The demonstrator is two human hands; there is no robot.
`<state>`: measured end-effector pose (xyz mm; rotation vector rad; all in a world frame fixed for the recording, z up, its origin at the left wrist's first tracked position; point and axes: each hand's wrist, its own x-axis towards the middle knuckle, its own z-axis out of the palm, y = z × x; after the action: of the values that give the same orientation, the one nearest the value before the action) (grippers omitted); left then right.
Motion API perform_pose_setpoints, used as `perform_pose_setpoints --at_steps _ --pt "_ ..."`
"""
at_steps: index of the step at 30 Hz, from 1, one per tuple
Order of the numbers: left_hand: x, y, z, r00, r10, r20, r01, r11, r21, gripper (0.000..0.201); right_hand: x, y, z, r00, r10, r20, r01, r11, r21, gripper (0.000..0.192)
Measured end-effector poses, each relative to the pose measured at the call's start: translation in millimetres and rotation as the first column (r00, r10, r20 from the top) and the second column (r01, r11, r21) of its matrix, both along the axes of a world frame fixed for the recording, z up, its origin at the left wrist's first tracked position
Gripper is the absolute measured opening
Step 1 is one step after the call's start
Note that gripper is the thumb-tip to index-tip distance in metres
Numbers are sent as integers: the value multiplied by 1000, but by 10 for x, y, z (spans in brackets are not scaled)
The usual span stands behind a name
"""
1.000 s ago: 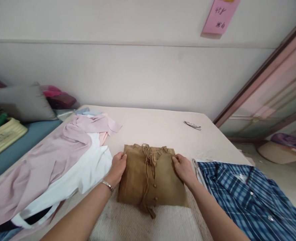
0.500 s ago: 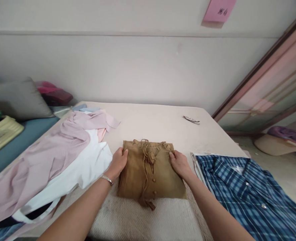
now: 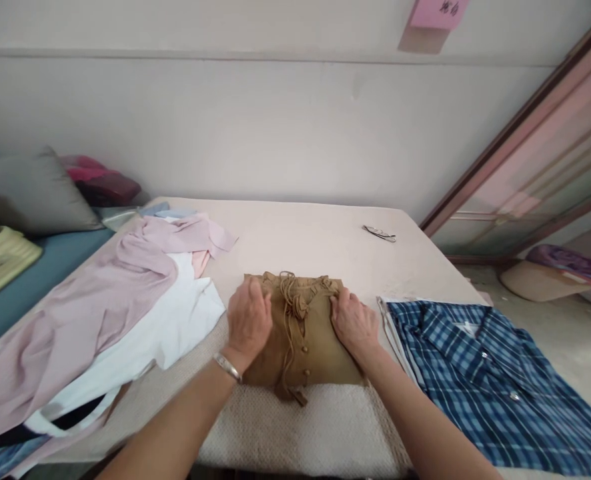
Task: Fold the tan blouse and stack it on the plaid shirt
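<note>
A folded brown blouse [image 3: 320,347] lies flat in front of me, with a ruffled neck at its far edge, a row of covered buttons and long hanging ties. My left hand [image 3: 249,319], a silver bracelet at its wrist, is curled over the blouse's upper left side. At the upper right edge, the fingers of my right hand [image 3: 355,320] are bent around the cloth; the fingertips are partly hidden. To the right rests a folded blue plaid shirt [image 3: 505,373] on top of pale fabric.
Pink [image 3: 95,307] and white garments [image 3: 175,333] are heaped on the left of the covered table [image 3: 295,233]. Eyeglasses [image 3: 379,233] lie toward the back right. A grey cushion [image 3: 30,193] and yellow basket [image 3: 5,260] stand further left. Behind is a wall [image 3: 255,133].
My left hand has slid inward from the blouse's left edge onto its upper left part, its back turned up. My right hand has shifted slightly, fingers more curled. The blouse stays in place.
</note>
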<state>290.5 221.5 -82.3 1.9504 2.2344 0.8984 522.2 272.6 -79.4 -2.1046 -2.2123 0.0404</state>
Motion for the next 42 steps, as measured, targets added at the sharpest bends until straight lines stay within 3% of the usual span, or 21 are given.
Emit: perform_pose_setpoints --at_steps 3,5,8,12,15,18,21,24,29,32,35,39,42 --pt "197 -114 -86 974 -157 -163 168 985 50 58 -109 -112 17 989 140 -49 -131 979 156 45" --pt "215 -119 -230 967 -163 -198 166 986 -3 63 -175 -163 -106 972 218 -90 -200 964 176 57" --pt "126 -70 -449 963 -138 -232 117 988 -102 67 -210 -186 -389 968 226 -110 -213 970 113 74" --pt "21 -6 -577 939 -148 -311 112 985 -132 74 -160 -153 -617 971 217 -95 -209 973 94 81" --pt "12 3 -531 924 -150 -351 101 983 -155 75 -129 -111 -585 975 212 -62 -207 975 76 81" --pt "59 -77 -398 924 -139 -356 77 980 -184 71 -133 -121 -419 978 199 -56 -198 980 15 78" --pt "158 -262 -280 931 -131 -342 82 985 -154 69 -174 -266 -212 982 171 -78 -167 984 54 73" --pt "259 -449 -275 932 -191 -307 154 978 -141 68 -235 -511 -126 969 223 -102 -211 970 118 71" --pt "274 -507 -424 938 -201 -282 160 973 -164 66 -253 -727 -373 965 244 -93 -247 969 -13 73" --pt "227 -466 -464 937 -188 -295 146 977 -157 67 -219 -700 -528 959 279 -53 -279 960 10 75" --pt "178 -437 -444 933 -196 -301 159 977 -143 68 -200 -677 -551 953 302 -40 -301 953 34 75" --pt "43 -386 -320 937 -196 -289 179 980 -85 49 -98 -610 -356 942 323 -93 -318 946 64 64" --pt "-141 -317 -189 973 -45 -227 32 998 -59 33 115 -438 -130 961 206 -186 -183 974 133 50"
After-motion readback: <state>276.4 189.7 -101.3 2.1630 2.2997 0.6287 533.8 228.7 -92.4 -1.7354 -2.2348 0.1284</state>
